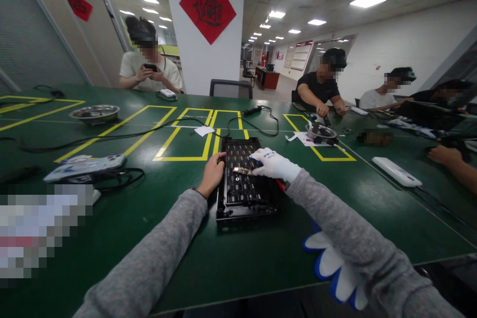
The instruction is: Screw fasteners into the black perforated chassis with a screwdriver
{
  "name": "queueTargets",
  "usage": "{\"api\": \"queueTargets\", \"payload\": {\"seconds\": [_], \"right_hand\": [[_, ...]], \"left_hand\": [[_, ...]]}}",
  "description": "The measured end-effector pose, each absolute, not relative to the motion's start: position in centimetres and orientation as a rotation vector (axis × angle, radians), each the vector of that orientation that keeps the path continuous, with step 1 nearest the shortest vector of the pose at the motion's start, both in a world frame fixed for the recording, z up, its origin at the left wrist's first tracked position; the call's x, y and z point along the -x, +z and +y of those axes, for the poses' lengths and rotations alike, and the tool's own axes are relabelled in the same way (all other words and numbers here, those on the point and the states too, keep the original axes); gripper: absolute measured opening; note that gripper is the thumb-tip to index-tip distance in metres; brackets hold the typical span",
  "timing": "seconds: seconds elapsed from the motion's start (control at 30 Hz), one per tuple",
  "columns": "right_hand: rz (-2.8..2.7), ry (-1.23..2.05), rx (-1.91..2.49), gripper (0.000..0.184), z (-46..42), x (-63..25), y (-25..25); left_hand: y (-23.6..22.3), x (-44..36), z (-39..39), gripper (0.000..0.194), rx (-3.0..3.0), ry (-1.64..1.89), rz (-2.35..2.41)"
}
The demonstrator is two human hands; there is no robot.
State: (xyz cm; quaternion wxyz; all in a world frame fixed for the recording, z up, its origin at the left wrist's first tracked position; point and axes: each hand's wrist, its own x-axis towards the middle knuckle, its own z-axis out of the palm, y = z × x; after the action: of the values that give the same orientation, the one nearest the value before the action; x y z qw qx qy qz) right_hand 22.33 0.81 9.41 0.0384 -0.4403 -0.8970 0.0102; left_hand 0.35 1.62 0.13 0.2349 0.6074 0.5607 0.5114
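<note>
In front of me on the green table lies a black rectangular case (248,211) with rows of dark cells or slots inside. My left hand (213,175), bare, grips the case's left edge, its fingertips at the rim. A white work glove with blue coating covers my right hand (276,164), which is over the right half of the case. Its closed fingers pinch the end of a short shiny metal strip (243,171) lying across the cells. Part of a red item (280,185) shows below the gloved wrist. Another white-and-blue glove (333,266) hangs near my right forearm at the table edge.
Beyond the case lie a paper scrap (204,131) and a black cable (156,128). A metal bowl (95,113) stands left, another bowl (321,132) right. Phones (84,166) lie at left and a white device (397,171) at right. Several people sit around the table.
</note>
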Motion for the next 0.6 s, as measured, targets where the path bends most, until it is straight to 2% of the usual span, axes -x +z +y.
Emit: {"api": "queueTargets", "payload": {"seconds": [0.07,0.27,0.4,0.47,0.6], "right_hand": [[-2.661,0.041,1.418,0.045,0.7,-21.9,9.0],[-2.533,-0.182,1.509,0.051,0.5,-19.3,7.0],[-2.537,-0.180,1.473,0.031,0.8,-18.8,7.4],[-2.484,-0.061,1.441,0.026,0.5,-19.1,8.1],[-2.429,0.400,1.216,0.027,-2.1,-20.4,9.0]], "left_hand": [[0.1,-0.4,1.7,0.042,-1.668,1.402,1.541],[0.4,-0.3,1.4,0.041,-1.690,1.407,1.535],[0.5,-0.4,1.2,0.039,-1.701,1.418,1.541],[0.6,-0.5,1.2,0.038,-1.699,1.435,1.551],[0.7,-0.9,1.4,0.037,-1.683,1.460,1.577]]}}
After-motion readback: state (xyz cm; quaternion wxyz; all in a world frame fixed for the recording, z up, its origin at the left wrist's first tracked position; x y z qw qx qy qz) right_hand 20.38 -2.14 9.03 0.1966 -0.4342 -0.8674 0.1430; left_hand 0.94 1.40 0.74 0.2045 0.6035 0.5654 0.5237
